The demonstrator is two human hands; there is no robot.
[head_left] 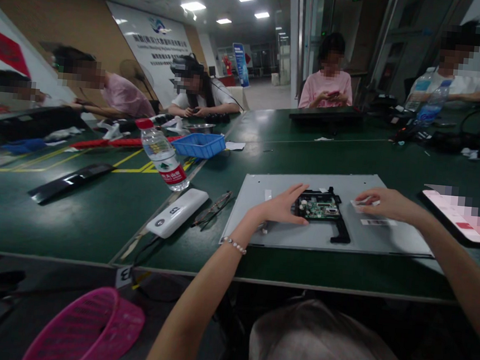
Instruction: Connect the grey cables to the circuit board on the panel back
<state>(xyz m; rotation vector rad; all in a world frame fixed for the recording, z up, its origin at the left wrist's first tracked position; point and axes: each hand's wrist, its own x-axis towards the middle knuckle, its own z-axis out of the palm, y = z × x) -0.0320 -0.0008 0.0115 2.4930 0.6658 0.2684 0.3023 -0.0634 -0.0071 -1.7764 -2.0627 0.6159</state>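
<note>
A flat grey panel (379, 242) lies on the green table in front of me. On it sits a green circuit board (321, 210) inside a black plastic frame (342, 234), whose arm bends down toward me. My left hand (279, 207) rests at the frame's left side, thumb and fingers spread apart, touching or almost touching its edge. To the right of the board, my right hand (384, 204) is closed in a pinch low over the panel; something small and pale shows at its fingertips, too small to name. A printed label (378, 222) is stuck on the panel below it.
Left of the panel lie eyeglasses (213, 208), a white power bank (178, 214) with a cable, and a water bottle (164, 159). Beyond is a blue tray (201, 144). A phone (451, 214) lies at right. Below the table edge stands a pink basket (84, 323). Several people sit around.
</note>
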